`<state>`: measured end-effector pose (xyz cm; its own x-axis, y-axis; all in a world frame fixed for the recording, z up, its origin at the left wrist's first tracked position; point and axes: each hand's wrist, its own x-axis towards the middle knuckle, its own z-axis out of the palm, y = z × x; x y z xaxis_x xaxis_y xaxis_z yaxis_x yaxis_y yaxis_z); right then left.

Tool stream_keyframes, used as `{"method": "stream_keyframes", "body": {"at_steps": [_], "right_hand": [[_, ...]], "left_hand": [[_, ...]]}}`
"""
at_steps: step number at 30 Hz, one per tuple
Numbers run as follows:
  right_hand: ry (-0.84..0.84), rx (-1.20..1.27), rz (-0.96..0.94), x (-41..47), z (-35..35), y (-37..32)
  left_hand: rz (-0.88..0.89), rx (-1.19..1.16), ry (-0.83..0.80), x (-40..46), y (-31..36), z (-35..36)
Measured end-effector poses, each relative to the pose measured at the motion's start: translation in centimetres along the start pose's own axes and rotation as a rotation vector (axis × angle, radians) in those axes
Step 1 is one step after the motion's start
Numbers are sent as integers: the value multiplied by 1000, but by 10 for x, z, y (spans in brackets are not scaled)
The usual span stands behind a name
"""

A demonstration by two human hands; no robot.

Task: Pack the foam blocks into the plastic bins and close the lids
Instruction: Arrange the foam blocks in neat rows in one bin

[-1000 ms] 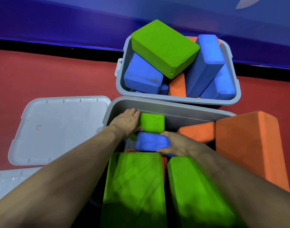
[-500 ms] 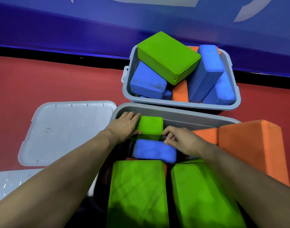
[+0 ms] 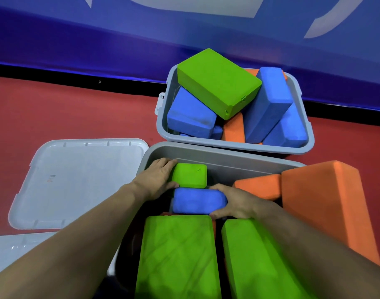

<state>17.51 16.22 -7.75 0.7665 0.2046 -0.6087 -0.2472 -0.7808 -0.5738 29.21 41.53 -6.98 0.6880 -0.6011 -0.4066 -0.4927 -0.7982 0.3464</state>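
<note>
A flat red floor [image 3: 66,117] with a slightly rough, matte surface fills the left and middle of the scene and shows again at the far right. Along its far edge runs a narrow black strip [image 3: 76,75], slanting down from left to right. Beyond the strip rises a deep blue wall banner [image 3: 141,37], marked at its top with large pale grey-white shapes [image 3: 195,6].

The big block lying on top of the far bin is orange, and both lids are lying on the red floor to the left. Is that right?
Not quite. In the head view, the big block on top of the far bin is green, not orange. The rest is right: both lids, the nearer lid and the farther lid, lie on the red floor to the left.
</note>
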Motion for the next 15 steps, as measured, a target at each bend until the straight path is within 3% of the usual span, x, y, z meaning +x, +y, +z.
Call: {"method": "stream_keyframes", "body": {"at_steps": [6, 15], "right_hand": [[19, 141, -35, 4, 5, 8], [57, 171, -52, -8, -13, 6]], "left_hand": [[-134, -231, 7, 14, 7, 2], [-244, -303, 18, 20, 4, 1]]}}
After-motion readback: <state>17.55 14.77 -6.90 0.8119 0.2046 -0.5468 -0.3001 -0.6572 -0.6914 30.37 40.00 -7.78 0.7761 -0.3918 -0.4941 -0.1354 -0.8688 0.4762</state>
